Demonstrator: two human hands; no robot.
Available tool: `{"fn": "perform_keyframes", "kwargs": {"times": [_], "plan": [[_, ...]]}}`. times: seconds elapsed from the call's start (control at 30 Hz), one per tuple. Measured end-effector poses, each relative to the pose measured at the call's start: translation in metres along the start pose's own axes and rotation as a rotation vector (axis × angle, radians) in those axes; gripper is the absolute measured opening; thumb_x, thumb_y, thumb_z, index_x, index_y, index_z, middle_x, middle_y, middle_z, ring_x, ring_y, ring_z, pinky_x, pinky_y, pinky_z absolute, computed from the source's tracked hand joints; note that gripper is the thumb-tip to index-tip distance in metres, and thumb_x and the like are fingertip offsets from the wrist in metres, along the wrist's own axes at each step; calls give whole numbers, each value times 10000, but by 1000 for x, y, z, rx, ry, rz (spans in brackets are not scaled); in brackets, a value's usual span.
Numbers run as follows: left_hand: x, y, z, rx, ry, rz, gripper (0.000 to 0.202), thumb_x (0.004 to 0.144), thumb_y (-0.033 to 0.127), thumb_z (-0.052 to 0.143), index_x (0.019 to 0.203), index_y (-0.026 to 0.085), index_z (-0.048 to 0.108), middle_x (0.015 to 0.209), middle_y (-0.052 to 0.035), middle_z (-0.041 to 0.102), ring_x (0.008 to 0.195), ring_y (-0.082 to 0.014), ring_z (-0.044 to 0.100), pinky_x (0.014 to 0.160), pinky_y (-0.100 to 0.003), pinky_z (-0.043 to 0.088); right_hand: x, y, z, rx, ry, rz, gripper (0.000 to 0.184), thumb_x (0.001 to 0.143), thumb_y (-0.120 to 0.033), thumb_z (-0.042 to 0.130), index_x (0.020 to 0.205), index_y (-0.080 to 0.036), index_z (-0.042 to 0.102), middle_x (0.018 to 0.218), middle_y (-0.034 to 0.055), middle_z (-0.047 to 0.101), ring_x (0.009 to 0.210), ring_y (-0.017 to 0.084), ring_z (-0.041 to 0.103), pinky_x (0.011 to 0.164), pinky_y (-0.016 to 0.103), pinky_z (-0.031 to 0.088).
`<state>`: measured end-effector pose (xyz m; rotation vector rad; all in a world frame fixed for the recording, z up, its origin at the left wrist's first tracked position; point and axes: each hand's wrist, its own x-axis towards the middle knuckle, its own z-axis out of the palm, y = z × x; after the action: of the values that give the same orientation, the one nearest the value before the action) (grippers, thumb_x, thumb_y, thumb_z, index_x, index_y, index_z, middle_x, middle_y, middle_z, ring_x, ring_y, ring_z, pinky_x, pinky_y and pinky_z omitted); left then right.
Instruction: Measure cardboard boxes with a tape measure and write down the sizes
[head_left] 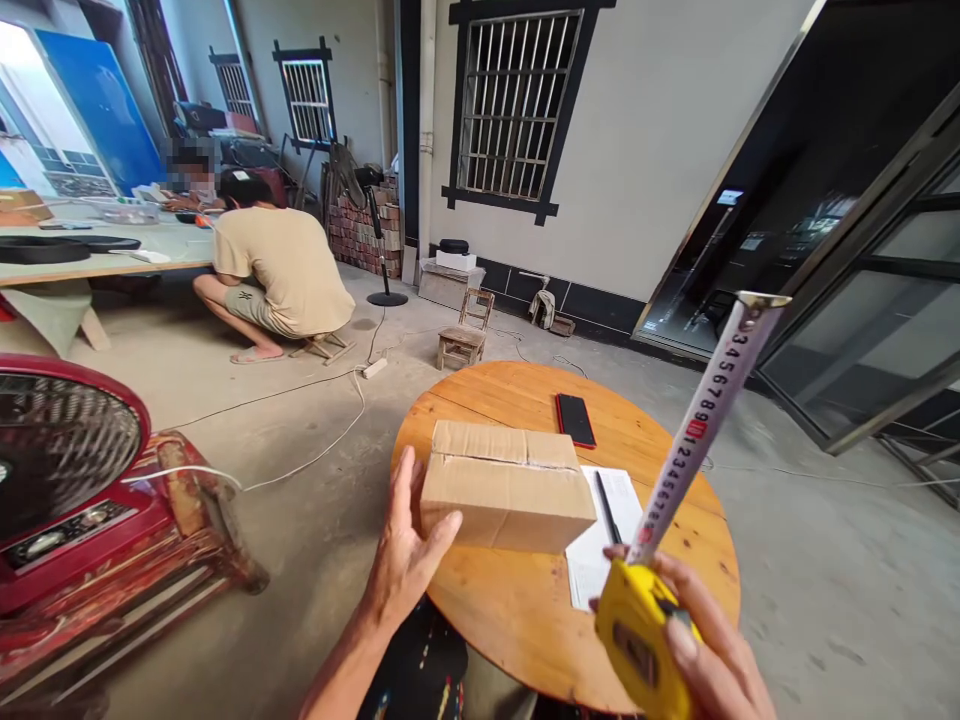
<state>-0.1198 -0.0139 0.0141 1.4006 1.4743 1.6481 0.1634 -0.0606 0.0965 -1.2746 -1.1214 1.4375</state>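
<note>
A closed cardboard box [504, 487] lies on a round wooden table [525, 610]. My left hand [405, 550] rests against the box's left end, fingers spread along its side and thumb on its front. My right hand [697, 640] grips a yellow tape measure [637, 635] at the lower right. Its white blade [705, 420] sticks up and to the right above the table. A sheet of white paper [592, 560] with a black pen [606, 505] lies to the right of the box. A dark phone [575, 419] lies behind it.
A red fan [67, 470] stands on a red stand at the left. A person in a beige shirt [281, 270] squats by a long table [105, 255]. A small wooden stool [465, 335], white cables [315, 450] on the concrete floor and glass doors [862, 300] at the right.
</note>
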Motion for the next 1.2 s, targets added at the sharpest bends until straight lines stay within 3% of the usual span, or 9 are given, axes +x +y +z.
{"fn": "perform_keyframes", "kwargs": {"times": [0.1,0.2,0.3,0.47,0.6,0.73,0.83,0.93,1.2], "plan": [[-11,-19,1,-59,-3,-107,866,858,500,615,1549,265,149,1547,-121,375,1408,-295,384,1113,-445,385,31,3,-8,-31,119,-39,635,764,-606,666,1277,-263,514,1102,83,694,890,285,706,699,359,555],[-14,-24,0,-16,-49,-209,753,886,538,549,1516,231,274,1448,-129,510,1327,-306,491,1071,-460,427,53,13,-3,32,7,-30,589,792,-571,651,1246,-220,519,943,84,721,785,275,724,471,272,487],[-7,-11,-5,136,11,-261,680,898,573,490,1466,211,393,1374,-140,576,1279,-335,530,1044,-504,438,64,10,6,101,-109,-46,520,821,-541,643,1202,-212,514,848,72,725,764,264,727,444,248,471],[14,14,-15,403,133,-130,686,909,553,458,1486,192,377,1419,-156,524,1303,-351,491,1056,-538,409,97,-22,18,119,-209,-50,424,868,-523,594,1160,-231,497,764,47,719,678,242,719,368,211,438],[21,10,-15,490,98,33,646,907,479,497,1461,162,405,1382,-157,554,1282,-328,505,1039,-501,435,123,-39,28,93,-176,-88,350,889,-491,567,1078,-201,519,759,52,708,659,223,707,348,200,434],[22,-4,-14,491,44,146,517,882,413,558,1358,213,527,1395,-115,538,1294,-294,497,1061,-461,432,101,-38,42,65,-234,-3,399,870,-533,599,1094,-211,524,809,55,714,636,216,705,334,196,442],[23,-9,-13,471,49,155,485,878,396,572,1333,227,553,1383,-106,542,1291,-287,498,1063,-450,438,66,-23,57,179,-377,326,463,841,-612,601,1062,-211,533,923,90,730,689,250,737,360,215,473],[26,-9,-11,451,48,146,485,871,386,585,1328,228,557,1371,-104,550,1283,-288,501,1062,-451,439,41,-2,74,336,-386,574,505,837,-644,580,1018,-173,580,851,99,745,719,229,743,603,287,570],[30,-7,-9,419,34,109,482,845,383,605,1303,233,584,1358,-97,565,1287,-295,503,1070,-456,429,33,29,91,453,-397,574,599,796,-707,567,1010,-149,619,689,48,681,694,232,705,742,358,543]]}}
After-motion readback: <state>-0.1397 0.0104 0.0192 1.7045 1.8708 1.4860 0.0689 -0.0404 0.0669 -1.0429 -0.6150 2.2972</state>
